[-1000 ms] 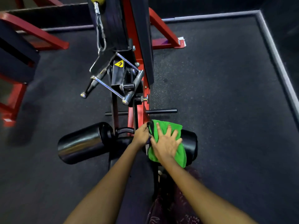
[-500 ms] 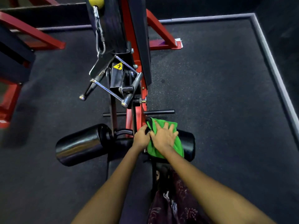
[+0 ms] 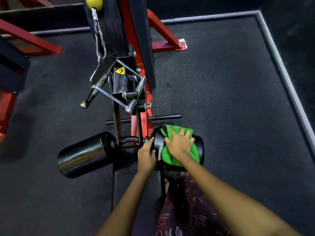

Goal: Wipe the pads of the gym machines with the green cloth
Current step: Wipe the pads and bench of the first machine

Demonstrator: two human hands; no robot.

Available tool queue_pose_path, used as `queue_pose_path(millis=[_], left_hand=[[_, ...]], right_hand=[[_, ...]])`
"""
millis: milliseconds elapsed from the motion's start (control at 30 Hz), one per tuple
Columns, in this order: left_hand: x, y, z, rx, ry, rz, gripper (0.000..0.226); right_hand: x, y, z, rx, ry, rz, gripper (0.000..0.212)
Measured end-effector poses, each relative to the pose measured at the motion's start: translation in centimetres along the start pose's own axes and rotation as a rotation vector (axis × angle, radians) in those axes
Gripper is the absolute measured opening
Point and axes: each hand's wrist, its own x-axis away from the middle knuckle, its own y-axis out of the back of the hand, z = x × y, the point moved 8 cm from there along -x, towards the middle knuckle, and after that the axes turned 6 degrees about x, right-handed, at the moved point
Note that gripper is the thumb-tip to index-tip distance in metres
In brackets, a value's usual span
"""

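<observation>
- The right hand [image 3: 179,144] lies flat, fingers spread and straight, pressing the bright green cloth [image 3: 172,156] onto the right-hand black cylindrical roller pad [image 3: 200,149] of the gym machine.
- The green cloth is draped over the top and near side of that pad, covering most of its inner half; its far corner sticks up just beyond the fingertips [image 3: 182,132], and the pad's outer end shows bare to the right.
- The left hand [image 3: 146,155] rests against the inner end face of the same pad, fingers curved round its edge and thumb on the near side, touching the pad beside the cloth.
- A matching glossy black roller pad [image 3: 81,155] sits to the left, on the other side of the red steel upright frame [image 3: 138,68], joined by a black curved bar; it has no cloth on it.
- A chrome triangular cable handle [image 3: 115,89] hangs from a steel carabiner [image 3: 99,46] below a yellow ball stopper [image 3: 94,3], above and beyond the pads.
- A small yellow warning sticker [image 3: 120,71] shows on the black bracket by the handle.
- A thin black footrest rod [image 3: 164,117] runs crosswise just beyond the wiped pad.
- Dark speckled rubber flooring [image 3: 221,91] lies around the machine, with a grey border strip [image 3: 286,79] at the right.
- Dark red patterned fabric [image 3: 185,210] is visible between the forearms.
</observation>
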Motion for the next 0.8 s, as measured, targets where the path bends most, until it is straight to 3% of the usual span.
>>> queue_pose_path(millis=[133,233,333,500,600,667,800], left_hand=[[1.3,0.0,0.7,-0.007,-0.026,-0.02,0.062],[1.6,-0.1,0.3,-0.035,-0.032,-0.016,0.056],[1.9,-0.1,-0.6,-0.239,-0.035,0.005,0.054],[0.6,-0.5,-2.6,-0.519,-0.122,0.022,0.064],[-1.4,-0.9,-3.5,-0.481,-0.178,0.134,0.089],[-2.6,-1.0,-4.0,-0.512,-0.188,0.256,0.105],[-4.3,-2.0,-3.7,-0.54,-0.053,0.508,0.109]], right_hand=[[1.7,-0.3,-0.3,0.056,0.118,-0.031,0.058],[0.4,-0.4,-5.9,0.022,-0.086,-0.015,0.058],[-0.8,0.0,-8.7,-0.057,-0.294,0.036,0.054],[0.1,0.1,-1.2,-0.002,-0.019,0.012,0.056],[1.8,-0.2,0.1,0.054,0.155,-0.013,0.058],[1.6,-0.3,-2.1,0.095,0.165,-0.003,0.058],[-0.5,-0.3,-8.2,0.012,-0.134,0.029,0.054]])
